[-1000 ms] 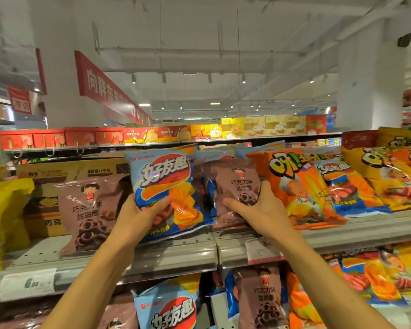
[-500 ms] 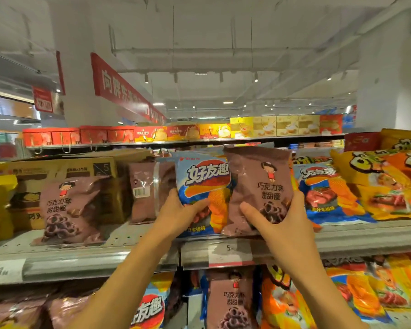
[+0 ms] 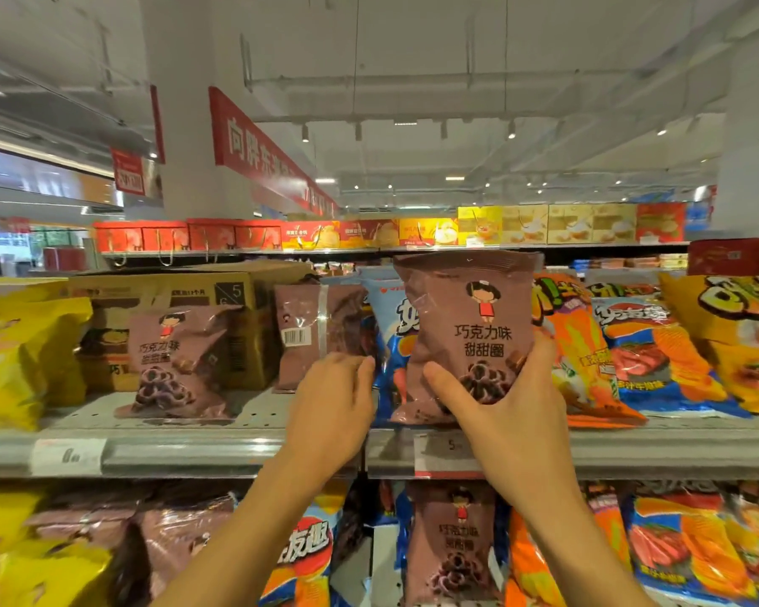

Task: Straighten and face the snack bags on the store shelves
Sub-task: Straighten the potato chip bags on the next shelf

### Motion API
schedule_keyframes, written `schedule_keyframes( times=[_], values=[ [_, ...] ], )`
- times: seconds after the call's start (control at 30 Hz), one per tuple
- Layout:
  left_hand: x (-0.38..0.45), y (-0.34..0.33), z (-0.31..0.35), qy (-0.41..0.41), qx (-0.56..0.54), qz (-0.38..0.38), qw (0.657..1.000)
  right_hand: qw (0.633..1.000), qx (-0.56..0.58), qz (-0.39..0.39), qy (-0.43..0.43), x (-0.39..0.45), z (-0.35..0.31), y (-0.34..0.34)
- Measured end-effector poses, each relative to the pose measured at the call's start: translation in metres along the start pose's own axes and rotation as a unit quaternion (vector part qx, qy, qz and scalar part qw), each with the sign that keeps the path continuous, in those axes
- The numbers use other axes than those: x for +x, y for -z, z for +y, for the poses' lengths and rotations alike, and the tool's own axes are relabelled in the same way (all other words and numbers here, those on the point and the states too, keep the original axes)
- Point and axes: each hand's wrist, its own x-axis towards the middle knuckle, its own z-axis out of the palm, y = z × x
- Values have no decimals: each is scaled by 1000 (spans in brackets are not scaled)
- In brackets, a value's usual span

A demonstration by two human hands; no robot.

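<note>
A brown chocolate-ring snack bag (image 3: 469, 326) stands upright with its front toward me, above the shelf's front rail (image 3: 193, 453). My right hand (image 3: 513, 427) grips its lower part, thumb across the front. Behind it, a blue chip bag (image 3: 391, 335) is mostly covered. My left hand (image 3: 334, 405) holds that blue bag by its left edge, with the fingertips hidden. Just to the left, a second brown bag (image 3: 316, 326) stands with its barcode side out. A third brown bag (image 3: 176, 361) leans back further left.
A cardboard box (image 3: 172, 291) sits behind the left brown bags, with yellow bags (image 3: 23, 357) at the far left. Orange bags (image 3: 579, 352) and blue bags (image 3: 658, 357) lean on the right. The lower shelf (image 3: 452, 541) holds more bags. Bare shelf shows around the third brown bag.
My right hand has lifted the brown bag and brought it in front of the blue bag. My left hand has slid from the blue bag's front to its left edge.
</note>
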Motion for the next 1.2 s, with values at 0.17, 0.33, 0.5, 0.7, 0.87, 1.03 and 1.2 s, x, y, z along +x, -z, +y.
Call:
schedule_keyframes(
  times=[0.17, 0.33, 0.5, 0.7, 0.87, 1.03, 1.2],
  values=[
    [-56, 34, -62, -23, 123, 88, 988, 1000, -1, -24, 12, -5, -26, -63],
    [-86, 49, -105, -59, 125, 84, 987, 996, -56, -64, -1, -9, -39, -131],
    [-89, 50, -109, -87, 106, 83, 987, 986, -150, -69, -14, -8, -37, -167],
    [-87, 50, -108, -66, 98, 84, 989, 960, -252, -119, -25, -20, -26, -184],
    [-84, 48, -104, -57, 90, 106, 989, 944, -273, -181, -31, -14, -24, -178],
    [-77, 39, -92, 5, 89, 147, 985, 965, -193, -173, 24, -31, -16, -151],
    [-78, 11, -48, 13, 58, 180, 982, 984, -97, -97, 114, -36, -3, -99]
  ],
)
